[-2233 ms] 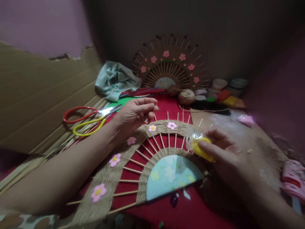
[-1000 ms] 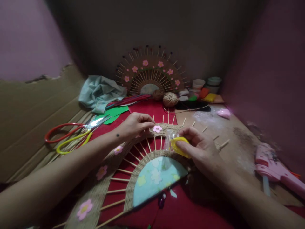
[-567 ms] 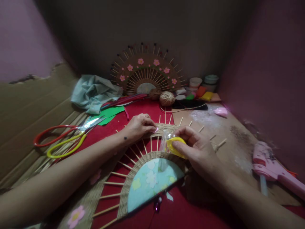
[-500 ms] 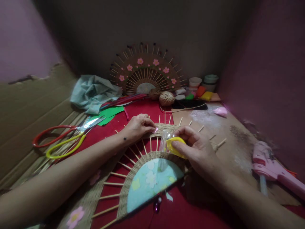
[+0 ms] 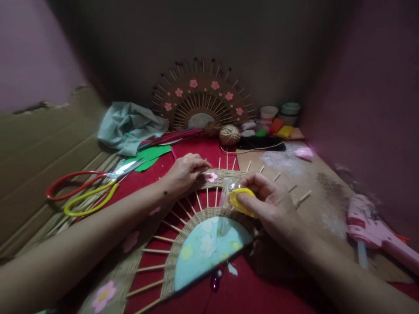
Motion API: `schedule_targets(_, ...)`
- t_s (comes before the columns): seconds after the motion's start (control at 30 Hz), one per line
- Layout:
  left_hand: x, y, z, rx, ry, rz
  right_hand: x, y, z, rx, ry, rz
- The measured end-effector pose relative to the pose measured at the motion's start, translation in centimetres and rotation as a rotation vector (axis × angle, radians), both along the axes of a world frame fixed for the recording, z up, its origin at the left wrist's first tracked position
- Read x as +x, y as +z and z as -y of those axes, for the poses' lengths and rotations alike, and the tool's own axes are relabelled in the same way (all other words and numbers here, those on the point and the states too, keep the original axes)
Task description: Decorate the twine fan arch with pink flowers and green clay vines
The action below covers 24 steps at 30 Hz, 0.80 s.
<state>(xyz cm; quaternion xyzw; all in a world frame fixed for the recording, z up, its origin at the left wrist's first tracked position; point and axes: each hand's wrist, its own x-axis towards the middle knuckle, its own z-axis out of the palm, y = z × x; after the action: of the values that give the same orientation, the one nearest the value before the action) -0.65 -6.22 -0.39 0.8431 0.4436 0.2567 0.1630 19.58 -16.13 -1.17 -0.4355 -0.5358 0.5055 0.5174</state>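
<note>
A woven fan piece (image 5: 183, 244) is lying across the lower centre on red cloth (image 5: 262, 292). A finished fan (image 5: 201, 98) is leaning upper centre, scissors (image 5: 88, 187) lying left, a pink glue gun (image 5: 376, 226) lying right. The left hand (image 5: 183, 172) is resting with fingertips pressed together just beside a pink flower (image 5: 211, 176); the right hand (image 5: 271, 205) is pinching yellow clay in plastic (image 5: 238, 200).

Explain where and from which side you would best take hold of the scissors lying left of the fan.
Probably take the scissors by their red and yellow loop handles, coming from the left: the loops lie open and flat toward that side, while the steel blades point right toward the left hand and green paper.
</note>
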Motion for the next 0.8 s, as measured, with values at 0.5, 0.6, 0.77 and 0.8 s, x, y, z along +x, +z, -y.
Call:
schedule_targets(0.5, -0.6, -2.1, 2.4, 0.485, -0.207, -0.486, -0.1, 0.0, 0.0, 0.012, -0.001, -0.012)
schedule_targets(0.6, -0.6, -2.1, 2.4, 0.525, -0.225, -0.571, 0.0, -0.1, -0.1, 0.034, -0.004, -0.001)
schedule_targets(0.77, -0.5, -1.4, 2.5, 0.507, -0.208, -0.611, -0.1, -0.1, 0.0, 0.038, 0.001, -0.018)
schedule_targets(0.8, -0.5, -1.3, 2.5, 0.487, -0.189, -0.568, -0.1, -0.1, 0.0, 0.032, 0.001, -0.02)
